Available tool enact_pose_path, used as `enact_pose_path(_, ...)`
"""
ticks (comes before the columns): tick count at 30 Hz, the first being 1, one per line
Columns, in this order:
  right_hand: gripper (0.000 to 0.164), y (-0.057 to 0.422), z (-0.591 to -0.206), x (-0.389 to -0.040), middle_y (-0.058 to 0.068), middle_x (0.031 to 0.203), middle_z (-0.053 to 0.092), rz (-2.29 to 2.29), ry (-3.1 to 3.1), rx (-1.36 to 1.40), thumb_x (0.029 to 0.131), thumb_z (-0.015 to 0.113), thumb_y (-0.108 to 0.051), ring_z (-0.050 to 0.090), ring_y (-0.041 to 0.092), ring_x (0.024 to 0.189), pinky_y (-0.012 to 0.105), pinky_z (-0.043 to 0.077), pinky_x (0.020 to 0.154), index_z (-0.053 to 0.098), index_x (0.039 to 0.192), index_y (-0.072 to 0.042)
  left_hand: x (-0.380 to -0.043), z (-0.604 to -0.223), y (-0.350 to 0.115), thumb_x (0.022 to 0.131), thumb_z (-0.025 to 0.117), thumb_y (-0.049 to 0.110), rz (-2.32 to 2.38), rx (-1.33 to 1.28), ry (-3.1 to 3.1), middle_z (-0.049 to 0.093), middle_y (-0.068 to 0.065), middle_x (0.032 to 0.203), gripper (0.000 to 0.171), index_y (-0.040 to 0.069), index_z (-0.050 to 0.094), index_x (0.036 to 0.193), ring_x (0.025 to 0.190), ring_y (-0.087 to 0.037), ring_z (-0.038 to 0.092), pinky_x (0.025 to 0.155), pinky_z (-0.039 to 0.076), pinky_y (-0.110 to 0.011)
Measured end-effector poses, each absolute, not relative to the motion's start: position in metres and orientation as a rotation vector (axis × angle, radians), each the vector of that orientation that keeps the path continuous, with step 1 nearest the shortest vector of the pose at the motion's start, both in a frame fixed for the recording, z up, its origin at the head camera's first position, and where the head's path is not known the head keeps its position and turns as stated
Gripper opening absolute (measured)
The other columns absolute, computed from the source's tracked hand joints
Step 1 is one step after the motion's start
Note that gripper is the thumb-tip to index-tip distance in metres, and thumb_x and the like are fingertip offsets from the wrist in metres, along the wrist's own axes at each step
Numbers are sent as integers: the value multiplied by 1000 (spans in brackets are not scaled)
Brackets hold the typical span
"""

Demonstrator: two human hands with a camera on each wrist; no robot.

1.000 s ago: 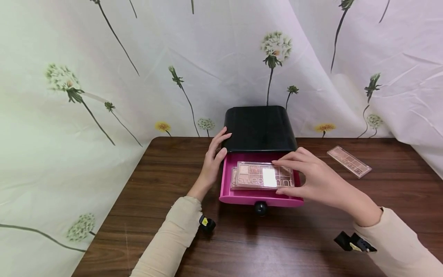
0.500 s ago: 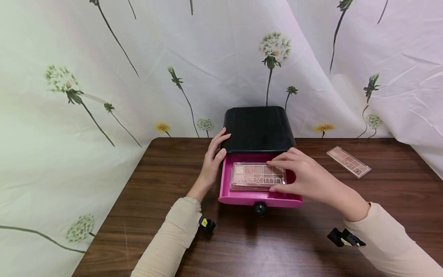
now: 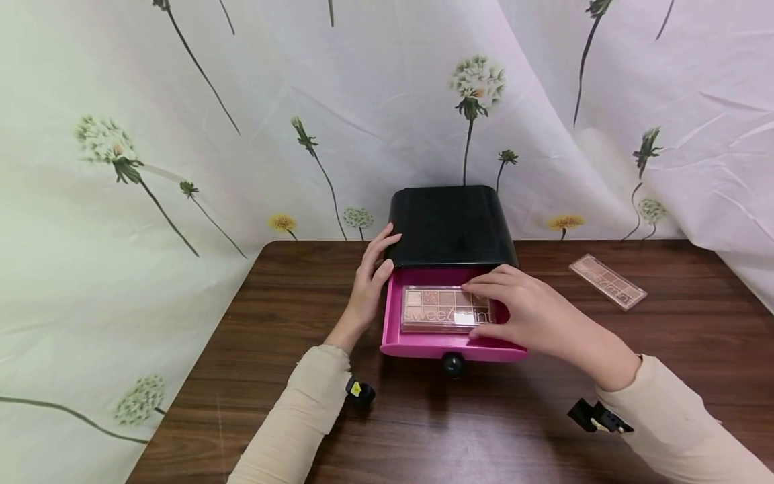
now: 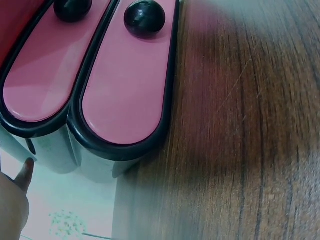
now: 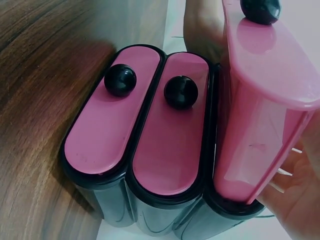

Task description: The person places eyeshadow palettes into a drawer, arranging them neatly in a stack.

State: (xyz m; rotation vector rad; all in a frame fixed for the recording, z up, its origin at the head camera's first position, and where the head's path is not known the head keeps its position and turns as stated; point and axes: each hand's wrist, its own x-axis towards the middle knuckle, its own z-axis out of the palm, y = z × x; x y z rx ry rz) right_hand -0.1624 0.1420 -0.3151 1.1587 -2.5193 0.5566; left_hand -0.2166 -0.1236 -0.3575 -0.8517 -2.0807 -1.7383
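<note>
A black cabinet has its top pink drawer pulled out toward me. Inside, a clear-lidded eyeshadow palette lies flat, its lettering facing up; layered edges show beneath its front side. My right hand grips the palette's right end, fingers at the far edge and thumb at the near one. At the cabinet's left side, my left hand rests with extended fingers against the black casing. The right wrist view shows part of the right hand beside the drawer.
Two lower pink drawers with round black knobs are pushed in. Another eyeshadow palette lies on the wooden table at the right. A dandelion-print curtain hangs behind the table.
My right hand has shifted the palette leftward in the drawer, over the one below, so that its left edge now lines up with it. The left hand stays in place on the cabinet.
</note>
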Motion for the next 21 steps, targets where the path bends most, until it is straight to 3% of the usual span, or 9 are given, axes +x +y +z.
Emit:
enact_pose_path(8, 61, 149, -315, -159, -5, 119, 59, 623, -2477, 1132, 68, 79, -42, 51, 10, 111, 32, 42, 92, 64, 118, -12, -216, -358, -123, 91, 38, 16, -1735, -850, -2079, 26, -14, 150, 46, -1, 44, 134, 139, -20, 19, 110, 16, -44)
enact_pose_path(17, 44, 167, -315, -157, -2, 109, 64, 779, -2183, 1188, 69, 80, -21, 57, 12, 99, 16, 38, 89, 69, 109, -8, -214, -357, -123, 92, 38, 17, -1738, -847, -2076, 26, -15, 149, 46, -2, 44, 133, 139, -21, 19, 110, 16, -43)
enact_pose_path(21, 37, 179, -318, -156, 3, 103, 67, 821, -2063, 1174, 76, 75, -28, 59, 15, 96, 18, 39, 91, 70, 104, -4, -215, -356, -122, 91, 37, 17, -1737, -844, -2087, 25, -13, 150, 46, -1, 43, 134, 139, -21, 19, 110, 16, -44)
